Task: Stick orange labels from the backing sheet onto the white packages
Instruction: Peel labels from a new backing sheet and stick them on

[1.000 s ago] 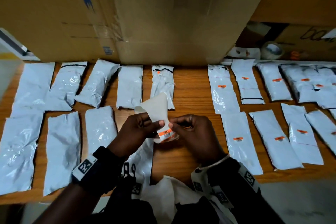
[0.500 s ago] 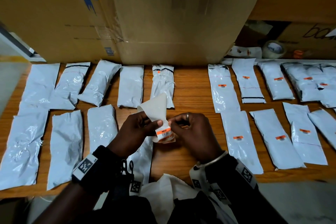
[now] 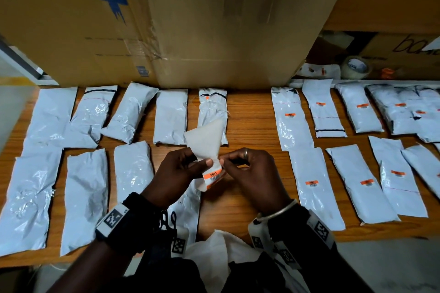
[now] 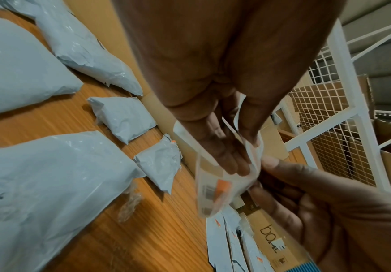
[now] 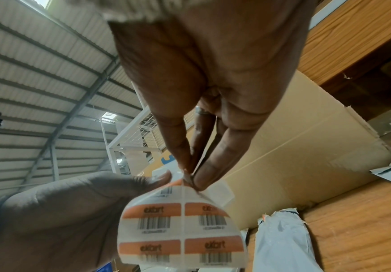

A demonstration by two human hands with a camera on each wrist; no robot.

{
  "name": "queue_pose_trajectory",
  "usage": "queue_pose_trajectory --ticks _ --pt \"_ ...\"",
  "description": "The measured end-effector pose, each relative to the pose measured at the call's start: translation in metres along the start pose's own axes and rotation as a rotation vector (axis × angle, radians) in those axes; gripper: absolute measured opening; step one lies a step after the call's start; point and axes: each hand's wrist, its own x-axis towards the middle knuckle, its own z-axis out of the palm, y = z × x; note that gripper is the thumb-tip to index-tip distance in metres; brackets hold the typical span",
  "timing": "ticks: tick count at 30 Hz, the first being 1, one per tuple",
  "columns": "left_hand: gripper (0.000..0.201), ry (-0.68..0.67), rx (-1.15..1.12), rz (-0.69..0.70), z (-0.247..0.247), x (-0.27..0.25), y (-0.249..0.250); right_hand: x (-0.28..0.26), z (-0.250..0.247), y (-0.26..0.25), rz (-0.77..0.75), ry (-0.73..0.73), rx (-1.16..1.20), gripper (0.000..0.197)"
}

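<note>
My left hand [image 3: 202,164] holds up the curled white backing sheet [image 3: 204,143], thumb on its front and fingers behind. Orange barcode labels [image 5: 180,230] fill its lower end. The thumb and fingers of my right hand [image 5: 190,174] pinch a label edge at the top of that printed block, right beside the left thumb. Both hands hover over the wooden table [image 3: 250,114]. Several white packages [image 3: 85,197] on the left lie bare. Those on the right [image 3: 314,185] each carry an orange label. One package [image 3: 212,107] behind the sheet has an orange spot near its top.
A big open cardboard box [image 3: 214,31] stands along the table's back edge. A roll of tape [image 3: 356,66] and more boxes sit at the back right. A white bag [image 3: 214,252] lies at the front edge by my wrists. A white wire cage [image 4: 329,110] stands beyond.
Both hands stay together at the sheet. The right fingertips have crept up along its edge to beside the left thumb, and the labelled end has bent down a little.
</note>
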Motion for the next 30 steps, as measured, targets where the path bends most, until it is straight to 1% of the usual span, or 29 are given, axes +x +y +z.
queue_pose_trajectory --ticks 4,7,10,12,15,20,22,25,28,29,30 --pt "0.026 0.025 -0.035 -0.010 0.000 0.001 0.000 0.000 0.000 0.003 0.008 0.015 -0.021 0.008" --pt "0.024 0.013 -0.018 -0.010 0.001 0.000 0.001 -0.003 0.003 0.001 0.044 0.020 0.027 0.012" --pt "0.018 0.012 0.026 -0.018 0.002 0.001 0.000 -0.002 0.005 0.002 0.000 0.079 -0.043 0.006" --pt "0.025 0.019 0.037 -0.018 0.002 0.002 -0.002 -0.001 0.005 0.003 -0.016 0.101 -0.076 0.005" --pt "0.020 0.011 0.053 -0.025 0.004 0.003 -0.002 -0.001 0.005 0.002 -0.015 0.112 -0.088 0.004" --pt "0.025 0.004 0.071 -0.033 0.005 0.002 -0.002 -0.003 0.009 0.002 -0.004 0.149 -0.122 0.004" --pt "0.023 -0.010 0.075 -0.036 0.005 0.002 -0.002 -0.003 0.011 0.001 -0.007 0.155 -0.153 0.007" --pt "0.015 -0.002 0.086 -0.025 0.005 0.001 -0.001 -0.004 0.012 0.001 0.002 0.122 -0.142 0.011" --pt "0.008 0.002 0.130 -0.027 0.005 0.001 0.000 -0.005 0.013 0.002 -0.029 0.129 -0.158 0.010" --pt "0.014 0.003 0.152 -0.026 0.005 0.002 -0.001 -0.005 0.014 0.003 -0.053 0.152 -0.189 0.009" --pt "0.024 0.007 0.166 -0.027 0.005 0.003 -0.002 -0.004 0.016 0.004 -0.076 0.172 -0.223 0.007"
